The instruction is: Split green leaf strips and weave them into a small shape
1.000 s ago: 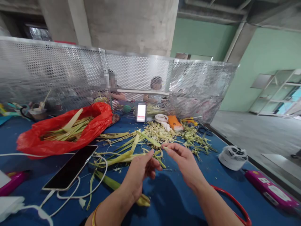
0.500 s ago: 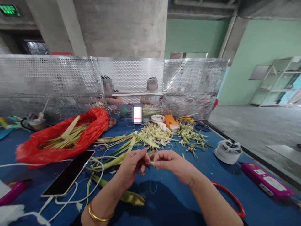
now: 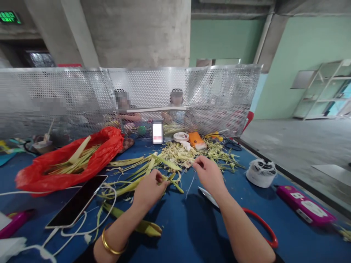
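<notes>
My left hand (image 3: 149,190) is closed in a pinch on a slim green plant strip (image 3: 177,185), which sticks out to the right of its fingertips. My right hand (image 3: 210,176) is raised over the front of a pile of plant scraps (image 3: 179,153), its fingers pinched together. From those fingers hangs a thin white thread (image 3: 190,185). Beneath my right forearm lie scissors with red handles (image 3: 267,232), their blades partly covered by the arm. Long green leaf strips (image 3: 134,184) spread behind my left hand, and a thick husk-like leaf (image 3: 148,228) lies under that forearm.
A red plastic bag (image 3: 30,179) of leaves and a phone on a white cable (image 3: 78,201) are at left. On the right stand a white string roll (image 3: 261,173) and a purple packet (image 3: 304,204). A perforated metal screen (image 3: 153,87) borders the back, with two people behind it.
My hands were together at the centre and have parted. The right hand moved up and right, drawing out the thread; the left shifted slightly left. The scissors' blades now show.
</notes>
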`<state>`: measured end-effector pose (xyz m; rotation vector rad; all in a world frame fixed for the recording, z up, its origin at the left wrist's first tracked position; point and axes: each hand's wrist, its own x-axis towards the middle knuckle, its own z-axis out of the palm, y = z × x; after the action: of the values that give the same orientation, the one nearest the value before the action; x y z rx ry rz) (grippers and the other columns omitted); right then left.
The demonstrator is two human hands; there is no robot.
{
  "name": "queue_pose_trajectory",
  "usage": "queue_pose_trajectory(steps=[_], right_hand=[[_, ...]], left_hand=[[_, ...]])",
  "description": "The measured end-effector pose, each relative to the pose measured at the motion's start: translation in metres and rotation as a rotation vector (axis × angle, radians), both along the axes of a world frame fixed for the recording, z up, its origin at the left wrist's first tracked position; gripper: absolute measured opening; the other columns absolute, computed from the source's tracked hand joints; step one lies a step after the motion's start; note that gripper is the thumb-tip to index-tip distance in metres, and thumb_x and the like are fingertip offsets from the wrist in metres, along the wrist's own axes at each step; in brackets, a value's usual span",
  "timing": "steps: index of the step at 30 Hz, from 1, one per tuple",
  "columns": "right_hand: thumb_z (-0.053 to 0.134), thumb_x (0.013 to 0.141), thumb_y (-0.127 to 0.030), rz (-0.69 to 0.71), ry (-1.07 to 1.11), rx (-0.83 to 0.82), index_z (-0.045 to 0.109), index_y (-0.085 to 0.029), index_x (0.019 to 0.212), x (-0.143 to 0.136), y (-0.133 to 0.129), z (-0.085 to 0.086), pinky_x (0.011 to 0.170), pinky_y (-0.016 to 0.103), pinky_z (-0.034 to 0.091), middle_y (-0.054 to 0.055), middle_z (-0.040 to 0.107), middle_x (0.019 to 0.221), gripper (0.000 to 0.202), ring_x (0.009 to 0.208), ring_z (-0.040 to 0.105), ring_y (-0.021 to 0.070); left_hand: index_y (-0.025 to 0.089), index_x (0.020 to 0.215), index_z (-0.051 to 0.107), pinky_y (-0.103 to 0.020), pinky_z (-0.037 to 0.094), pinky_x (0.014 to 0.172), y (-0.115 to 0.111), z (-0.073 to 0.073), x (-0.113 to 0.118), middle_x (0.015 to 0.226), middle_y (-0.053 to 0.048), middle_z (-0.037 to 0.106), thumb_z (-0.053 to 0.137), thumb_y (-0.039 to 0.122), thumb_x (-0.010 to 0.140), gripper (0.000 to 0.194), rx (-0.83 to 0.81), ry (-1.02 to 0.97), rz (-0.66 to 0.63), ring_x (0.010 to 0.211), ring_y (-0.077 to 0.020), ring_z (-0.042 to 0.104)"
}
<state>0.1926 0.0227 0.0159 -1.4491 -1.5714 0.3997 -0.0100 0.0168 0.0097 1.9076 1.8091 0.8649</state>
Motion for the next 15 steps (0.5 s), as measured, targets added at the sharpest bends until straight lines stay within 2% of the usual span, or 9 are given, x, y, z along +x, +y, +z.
queue_pose_trajectory(steps=[1,3,5,6,9,11,13,15], right_hand=[[0.051,0.078,-0.018,-0.113,-0.218,0.061,0.058,-0.019,0.068,0.003,0.003,-0.006,0.079,0.042,0.043,0.007,0.066,0.068,0.012,0.070,0.063,0.0232],[0.050,0.072,-0.006,-0.213,-0.548,0.120,0.059,-0.018,0.065,0.007,0.006,-0.015,0.085,0.048,0.039,0.012,0.067,0.068,0.016,0.072,0.065,0.0261],[0.050,0.067,-0.001,-0.242,-0.646,0.149,0.059,-0.016,0.062,0.009,0.007,-0.019,0.088,0.053,0.037,0.017,0.069,0.072,0.019,0.076,0.066,0.0292],[0.050,0.067,0.000,-0.265,-0.648,0.197,0.060,-0.016,0.064,0.010,0.006,-0.018,0.090,0.055,0.035,0.020,0.069,0.080,0.019,0.084,0.065,0.0315],[0.050,0.075,-0.006,-0.331,-0.534,0.472,0.060,-0.016,0.073,0.007,-0.001,-0.004,0.100,0.057,0.029,0.022,0.062,0.116,0.014,0.114,0.054,0.0349],[0.049,0.083,-0.013,-0.274,-0.360,0.591,0.059,-0.018,0.077,0.001,-0.008,0.006,0.102,0.054,0.029,0.017,0.058,0.125,0.012,0.121,0.049,0.0314],[0.049,0.087,-0.022,-0.146,-0.123,0.531,0.058,-0.020,0.077,-0.007,-0.014,0.011,0.097,0.049,0.037,0.013,0.058,0.125,0.013,0.117,0.052,0.0281],[0.053,0.086,-0.030,-0.001,0.147,0.353,0.058,-0.021,0.074,-0.015,-0.018,0.012,0.091,0.044,0.043,0.012,0.060,0.122,0.016,0.112,0.055,0.0275]], left_hand=[[0.021,0.073,0.059,-0.026,0.030,0.056,0.001,-0.001,0.001,0.069,-0.002,0.065,0.064,0.043,0.070,0.023,-0.011,0.107,-0.009,0.064,-0.0194,0.057],[0.021,0.073,0.060,-0.027,0.028,0.057,0.002,-0.004,0.003,0.072,-0.003,0.066,0.062,0.043,0.071,0.022,-0.017,0.251,-0.036,0.067,-0.0210,0.058],[0.022,0.073,0.062,-0.028,0.027,0.058,0.005,-0.008,0.005,0.073,-0.004,0.067,0.062,0.043,0.072,0.021,0.020,0.324,-0.048,0.071,-0.0222,0.060],[0.022,0.072,0.063,-0.028,0.028,0.058,0.006,-0.011,0.005,0.074,-0.004,0.068,0.062,0.041,0.073,0.019,0.042,0.330,-0.049,0.072,-0.0224,0.060],[0.022,0.070,0.065,-0.028,0.032,0.061,0.009,-0.016,0.002,0.073,-0.003,0.068,0.058,0.032,0.075,0.013,0.071,0.188,-0.063,0.072,-0.0218,0.060],[0.022,0.072,0.065,-0.029,0.038,0.066,0.008,-0.014,-0.001,0.074,-0.003,0.069,0.060,0.030,0.073,0.010,0.067,-0.045,-0.071,0.073,-0.0214,0.061],[0.020,0.074,0.065,-0.030,0.043,0.072,0.006,-0.009,-0.002,0.078,-0.004,0.070,0.064,0.029,0.068,0.011,0.061,-0.316,-0.064,0.078,-0.0227,0.063],[0.018,0.080,0.066,-0.032,0.046,0.076,0.002,-0.003,-0.002,0.083,-0.005,0.071,0.067,0.026,0.064,0.018,0.035,-0.580,-0.078,0.083,-0.0243,0.064]])
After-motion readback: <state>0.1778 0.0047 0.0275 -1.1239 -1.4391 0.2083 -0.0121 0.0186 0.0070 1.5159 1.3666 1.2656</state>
